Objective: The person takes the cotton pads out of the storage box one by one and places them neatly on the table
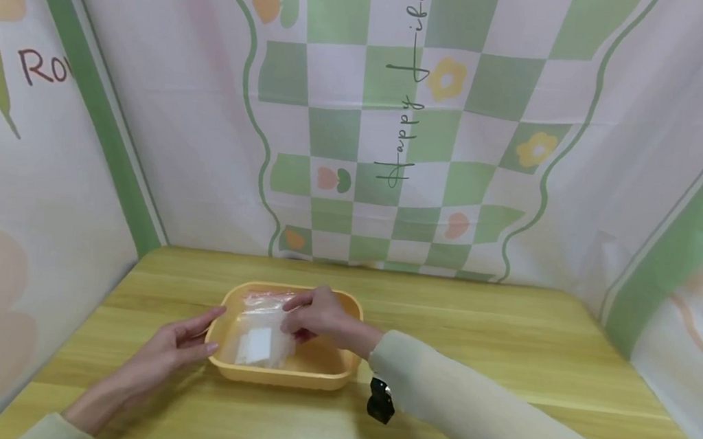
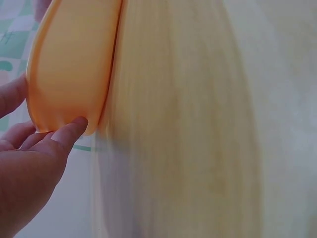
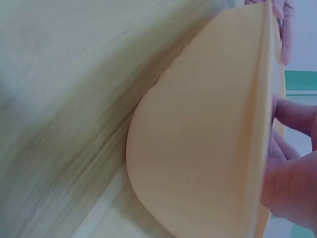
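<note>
A shallow yellow plastic basin (image 1: pixel 289 378) stands on the table. My left hand (image 1: pixel 174 343) grips its left end, thumb at the rim and fingers against the outer wall; the left wrist view shows this hand (image 2: pixel 44 153) close up. Inside the basin lie clear zip-lock bags (image 1: pixel 253 318), with a white rectangular piece (image 1: pixel 258 343) showing in the front part. My right hand (image 1: pixel 322 317) reaches over the right side and pinches the bags' right edge. In the right wrist view, the basin wall (image 3: pixel 198 124) partly hides this hand (image 3: pixel 292 173).
The wood-grain table (image 1: pixel 470 367) reaches right and forward of the basin. Behind it hangs a printed curtain (image 1: pixel 383 132) with green checks, and more curtain closes off both sides. A black device (image 1: pixel 381 401) sits at the right wrist, below the cuff.
</note>
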Available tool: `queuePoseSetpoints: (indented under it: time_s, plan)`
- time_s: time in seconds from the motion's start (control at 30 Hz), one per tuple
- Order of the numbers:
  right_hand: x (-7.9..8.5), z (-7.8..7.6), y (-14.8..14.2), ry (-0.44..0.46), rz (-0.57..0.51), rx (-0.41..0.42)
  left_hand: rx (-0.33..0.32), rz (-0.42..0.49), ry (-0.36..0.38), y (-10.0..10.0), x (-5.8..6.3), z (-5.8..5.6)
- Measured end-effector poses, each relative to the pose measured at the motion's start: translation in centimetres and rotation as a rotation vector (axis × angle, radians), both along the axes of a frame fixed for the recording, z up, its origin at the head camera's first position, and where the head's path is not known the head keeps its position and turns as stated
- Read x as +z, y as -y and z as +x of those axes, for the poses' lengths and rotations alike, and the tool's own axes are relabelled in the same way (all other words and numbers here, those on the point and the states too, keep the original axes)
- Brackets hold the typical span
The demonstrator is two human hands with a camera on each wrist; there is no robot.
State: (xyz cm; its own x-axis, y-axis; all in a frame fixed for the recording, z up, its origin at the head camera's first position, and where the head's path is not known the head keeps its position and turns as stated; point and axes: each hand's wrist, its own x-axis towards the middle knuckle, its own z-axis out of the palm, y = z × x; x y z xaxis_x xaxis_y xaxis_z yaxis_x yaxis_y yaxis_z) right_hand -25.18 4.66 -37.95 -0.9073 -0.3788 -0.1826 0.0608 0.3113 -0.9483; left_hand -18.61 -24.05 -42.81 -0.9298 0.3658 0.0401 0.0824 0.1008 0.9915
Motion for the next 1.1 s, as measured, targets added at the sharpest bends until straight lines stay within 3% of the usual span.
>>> queuePoseSetpoints:
  time_s: [0.37,0.87,1.1]
  plan:
    - [1.4,0.1,-0.9,-0.006,0.086,0.041,-0.002,0.001,0.001,-0.1,0.0,0.0]
    - [3.8,0.0,-2.6,0.006,0.009,0.152,-0.016,-0.006,0.005,0.1,0.0,0.1]
    - [5.9,-0.1,-5.0,-0.007,0.01,0.137,-0.012,-0.006,-0.002,0.0,0.1,0.2]
